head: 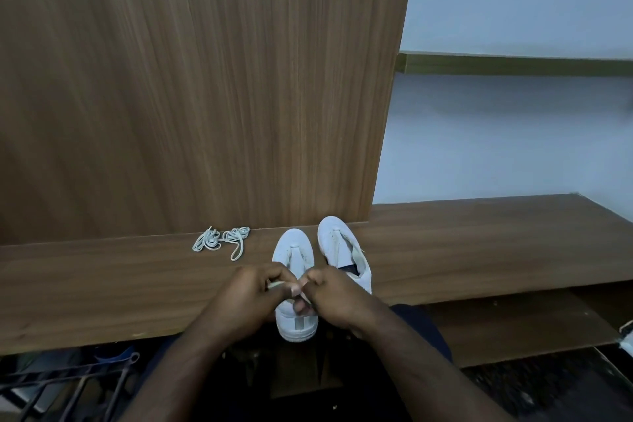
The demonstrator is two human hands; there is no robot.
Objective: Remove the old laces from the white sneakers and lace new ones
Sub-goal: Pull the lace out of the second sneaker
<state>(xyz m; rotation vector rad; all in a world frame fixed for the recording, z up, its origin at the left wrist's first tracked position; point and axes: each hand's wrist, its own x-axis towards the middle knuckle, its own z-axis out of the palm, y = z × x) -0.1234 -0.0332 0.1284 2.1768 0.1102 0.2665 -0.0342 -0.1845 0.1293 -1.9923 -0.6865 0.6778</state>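
Two white sneakers stand side by side on a wooden shelf (pixel 102 284), toes pointing away from me. Over the middle of the left sneaker (pixel 294 250) both my hands meet. My left hand (pixel 251 293) pinches a pale lace (pixel 274 284) between thumb and fingers. My right hand (pixel 334 298) has its fingers curled at the shoe's eyelets and seems to pinch the lace's other part. The right sneaker (pixel 340 247) has no lace showing and its tongue lies open. A loose bundle of pale laces (pixel 222 238) lies on the shelf to the left of the shoes.
A tall wooden panel (pixel 205 96) rises right behind the shelf, with a round hole at its top left. The shelf runs on to the right (pixel 496 243), with a lower board (pixel 513 325) beneath it. A dark metal rack (pixel 68 384) stands at the lower left.
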